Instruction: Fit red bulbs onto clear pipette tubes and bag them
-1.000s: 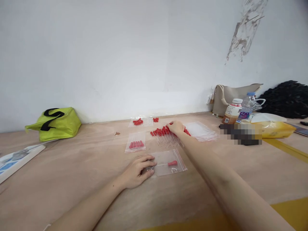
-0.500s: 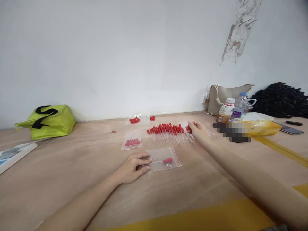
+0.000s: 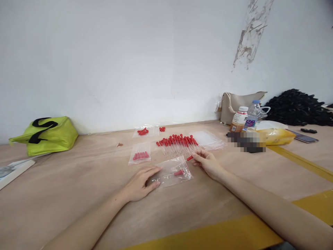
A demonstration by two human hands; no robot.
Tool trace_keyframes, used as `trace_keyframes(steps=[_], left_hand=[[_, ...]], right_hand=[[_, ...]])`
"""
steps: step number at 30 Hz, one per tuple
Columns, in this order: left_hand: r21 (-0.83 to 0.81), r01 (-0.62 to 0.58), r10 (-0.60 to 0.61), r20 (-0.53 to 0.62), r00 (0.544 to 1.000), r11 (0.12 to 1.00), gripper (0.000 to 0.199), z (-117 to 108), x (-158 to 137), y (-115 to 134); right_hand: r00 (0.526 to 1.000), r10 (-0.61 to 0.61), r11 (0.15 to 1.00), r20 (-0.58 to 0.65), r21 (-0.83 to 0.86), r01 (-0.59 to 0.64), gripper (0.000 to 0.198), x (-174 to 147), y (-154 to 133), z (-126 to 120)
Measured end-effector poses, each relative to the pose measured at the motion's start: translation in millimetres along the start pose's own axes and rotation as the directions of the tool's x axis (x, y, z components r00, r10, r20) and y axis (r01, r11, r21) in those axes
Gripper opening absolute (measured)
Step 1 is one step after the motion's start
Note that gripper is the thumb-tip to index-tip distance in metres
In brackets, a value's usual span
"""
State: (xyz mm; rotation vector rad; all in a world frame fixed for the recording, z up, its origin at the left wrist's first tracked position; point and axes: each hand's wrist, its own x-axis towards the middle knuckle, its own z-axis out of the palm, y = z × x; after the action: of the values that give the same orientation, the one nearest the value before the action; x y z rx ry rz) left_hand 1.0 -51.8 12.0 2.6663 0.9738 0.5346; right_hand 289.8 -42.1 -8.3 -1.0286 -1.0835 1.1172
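The table [image 3: 145,218] spreads beneath the left hand [image 3: 140,183] and right hand [image 3: 210,164]. A pile of red-bulbed droppers [image 3: 177,141] lies beyond the right hand, leftward. The left hand, thumb and fingers apart, rests on a clear bag [image 3: 168,167] holding one dropper [image 3: 179,172]. The right hand, fingertips nearly together, pinches a red bulb [image 3: 189,158].

Clear, glossy plastic bag [image 3: 168,167]; smooth, rubbery-looking red dropper bulbs [image 3: 178,139]; matt, brownish tabletop [image 3: 156,222]; toward its right edge, a shiny yellow plastic packet [image 3: 279,137]; matt wall [image 3: 117,62] with a rough, peeling patch [image 3: 248,45].
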Motion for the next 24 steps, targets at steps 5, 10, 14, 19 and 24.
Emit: trace_keyframes(steps=[5, 10, 14, 19, 24], left_hand=[[0.000, 0.002, -0.002, -0.013, 1.000, 1.000, 0.045, -0.8, 0.2, 2.1], [0.013, 0.000, 0.000, -0.012, 1.000, 1.000, 0.044, 0.2, -0.1, 0.5], [0.011, 0.010, -0.010, -0.010, 1.000, 1.000, 0.045, 0.0, -0.3, 0.7], [0.012, 0.005, -0.005, -0.008, 1.000, 1.000, 0.044, 0.1, -0.1, 0.2], [-0.004, -0.006, 0.006, -0.007, 1.000, 1.000, 0.041, 1.7, -0.3, -2.1]], right_hand=[[0.977, -0.144, 0.924, 0.154, -0.332, 0.189, 0.024, -5.5, 4.4, 3.4], [0.964, -0.147, 0.891, 0.223, -0.393, 0.227, 0.021, -1.3, 16.2, 8.7], [0.956, -0.123, 0.871, 0.268, -0.433, 0.233, 0.023, -2.8, 15.1, 15.0], [0.911, -0.117, 0.812, 0.394, -0.491, 0.317, 0.024, -7.4, 8.5, 16.4], [0.945, -0.216, 0.720, 0.245, -0.614, 0.323, 0.018, 18.4, -1.0, -2.0]])
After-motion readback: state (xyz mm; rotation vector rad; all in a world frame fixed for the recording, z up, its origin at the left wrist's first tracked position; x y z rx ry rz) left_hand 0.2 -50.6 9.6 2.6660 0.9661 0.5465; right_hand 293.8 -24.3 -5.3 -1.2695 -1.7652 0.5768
